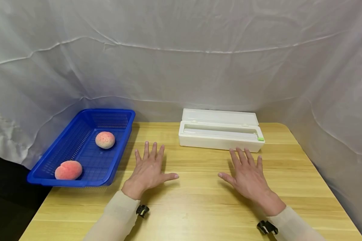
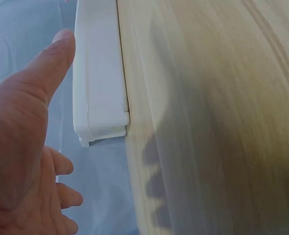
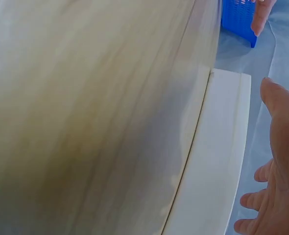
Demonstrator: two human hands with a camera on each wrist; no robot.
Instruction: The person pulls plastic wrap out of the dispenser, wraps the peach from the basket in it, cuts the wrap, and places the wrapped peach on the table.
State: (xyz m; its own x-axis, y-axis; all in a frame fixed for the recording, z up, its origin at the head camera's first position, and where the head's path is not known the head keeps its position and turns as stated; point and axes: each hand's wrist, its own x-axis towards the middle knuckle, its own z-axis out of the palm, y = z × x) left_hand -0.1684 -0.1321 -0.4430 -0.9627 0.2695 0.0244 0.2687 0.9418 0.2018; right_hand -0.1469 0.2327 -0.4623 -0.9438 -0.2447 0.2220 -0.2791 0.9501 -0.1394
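Note:
My left hand (image 1: 148, 171) is spread palm down over the table, just right of a blue basket (image 1: 120, 160), and holds nothing. Two peaches lie in the basket: a pale pink peach (image 1: 105, 140) toward the back and a redder peach (image 1: 68, 170) at the near left corner. Fingers spread, my right hand (image 1: 248, 177) is also above the table, with its fingertips near the front of a long white box (image 1: 220, 142). The box's lid (image 1: 220, 117) is flipped up at the back. A small green piece (image 1: 260, 139) sits at its right end.
The wooden table (image 1: 196, 207) has its back edge against a grey-white curtain (image 1: 181, 73), which also hangs along both sides. The basket's left part reaches over the table's left edge. A black strap device (image 1: 142, 211) is worn on the left wrist, another (image 1: 267, 227) on the right.

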